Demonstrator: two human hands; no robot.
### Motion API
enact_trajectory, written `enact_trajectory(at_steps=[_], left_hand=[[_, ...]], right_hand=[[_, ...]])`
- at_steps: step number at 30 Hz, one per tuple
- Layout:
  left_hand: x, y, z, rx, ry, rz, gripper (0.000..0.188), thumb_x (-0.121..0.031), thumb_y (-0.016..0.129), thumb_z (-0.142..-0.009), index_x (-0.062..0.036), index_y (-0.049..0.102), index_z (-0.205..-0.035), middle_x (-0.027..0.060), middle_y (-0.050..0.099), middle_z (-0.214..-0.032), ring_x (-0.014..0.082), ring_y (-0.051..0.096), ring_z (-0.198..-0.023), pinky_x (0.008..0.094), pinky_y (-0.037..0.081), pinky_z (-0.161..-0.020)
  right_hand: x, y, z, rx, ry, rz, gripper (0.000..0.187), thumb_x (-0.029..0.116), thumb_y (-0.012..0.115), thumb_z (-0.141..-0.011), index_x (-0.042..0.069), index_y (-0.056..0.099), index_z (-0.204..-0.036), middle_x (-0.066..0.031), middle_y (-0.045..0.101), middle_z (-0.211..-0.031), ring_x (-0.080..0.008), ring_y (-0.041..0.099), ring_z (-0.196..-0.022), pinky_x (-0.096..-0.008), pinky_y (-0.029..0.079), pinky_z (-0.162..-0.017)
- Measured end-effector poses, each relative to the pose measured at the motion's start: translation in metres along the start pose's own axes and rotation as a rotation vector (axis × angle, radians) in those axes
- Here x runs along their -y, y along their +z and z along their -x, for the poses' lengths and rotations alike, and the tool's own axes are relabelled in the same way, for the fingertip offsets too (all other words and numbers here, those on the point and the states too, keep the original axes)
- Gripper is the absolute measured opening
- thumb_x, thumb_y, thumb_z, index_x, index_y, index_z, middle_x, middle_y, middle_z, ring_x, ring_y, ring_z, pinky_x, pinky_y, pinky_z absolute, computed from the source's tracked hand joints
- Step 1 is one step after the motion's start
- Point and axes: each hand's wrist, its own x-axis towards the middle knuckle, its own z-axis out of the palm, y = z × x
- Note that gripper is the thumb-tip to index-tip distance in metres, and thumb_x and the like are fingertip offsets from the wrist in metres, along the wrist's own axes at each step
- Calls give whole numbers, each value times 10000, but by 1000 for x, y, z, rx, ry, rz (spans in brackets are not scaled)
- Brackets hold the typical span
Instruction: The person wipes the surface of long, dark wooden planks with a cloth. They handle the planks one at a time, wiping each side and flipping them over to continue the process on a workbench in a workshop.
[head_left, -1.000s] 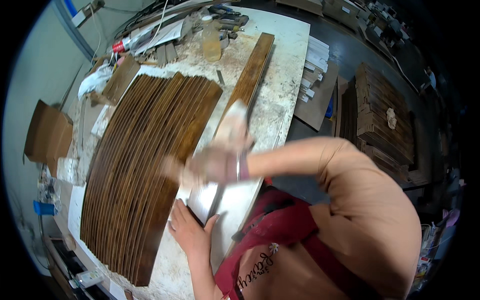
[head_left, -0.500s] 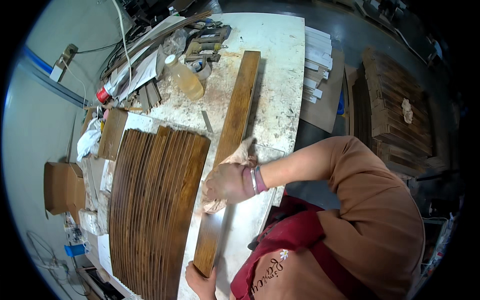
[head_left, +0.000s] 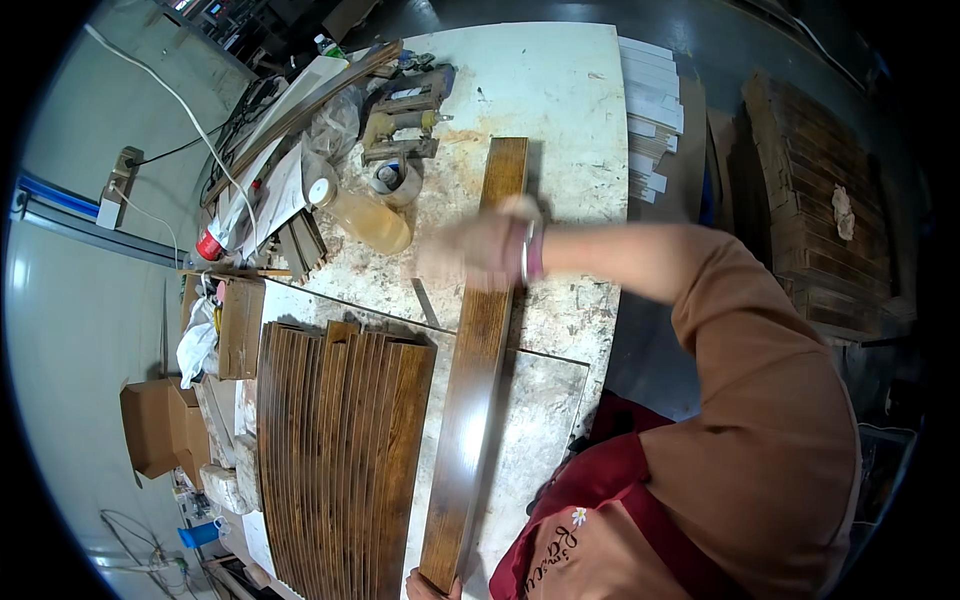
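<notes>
Grasping the near end of a long brown plank [head_left: 475, 380] with the left hand [head_left: 419, 586], digits wrapped to either side of it. Reaching over the plank's far half with the right hand [head_left: 482, 250], too blurred to tell whether closed or loose; at its far edge, a pale patch [head_left: 522, 208], perhaps cloth, impossible to make out. Laid flat on the white worktable [head_left: 560, 170], running from the left hand to beyond the right.

Likely stiff along its length and fairly light, though awkward to swing; probably hard to break, easier to scuff on the broad face. Possibly slick where shiny between the hands; cannot tell whether wet or dry. Best held by the narrow side edges, at the end as with the left hand, or with hands spread wide for lifting.

Between the hands, dark streaked grain under a bright sheen; beyond the right hand, a squared end. Left of and ahead of the left hand, similar brown boards [head_left: 345, 450], packed side by side like ribs. Left of the right hand, a smooth, rounded bottle [head_left: 370, 220] of yellowish liquid; closer to it, a thin flat grey strip [head_left: 426, 303].
</notes>
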Motion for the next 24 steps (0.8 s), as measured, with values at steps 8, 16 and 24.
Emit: enact_trajectory(at_steps=[8, 16, 24], left_hand=[[25, 9, 9, 90, -57, -158, 707, -477, 688, -831, -61, 487, -1366, 266, 530, -1320, 417, 528, -1210, 428, 462, -951], [16, -1, -6, 77, -11, -91, 868, -510, 754, -752, 43, 460, -1354, 297, 517, -1306, 436, 502, -1208, 474, 406, -1022], [23, 7, 6, 47, -47, -101, 902, -535, 743, -760, 40, 431, -1382, 309, 482, -1346, 445, 443, -1275, 481, 366, -1072]], right_hand=[[-6, -70, -37, -120, 248, 404, 584, 468, 319, -999, -1, 582, -1226, -147, 696, -939, -209, 693, -843, -341, 565, -768], [-54, -127, -37, -406, 325, -352, 422, 351, 440, -987, 32, 615, -1200, -124, 676, -1002, -159, 654, -849, -344, 547, -743], [-58, -69, -31, -317, -112, 611, 410, 311, 378, -1008, 90, 577, -1291, -119, 592, -1297, -270, 575, -1179, -386, 437, -1047]])
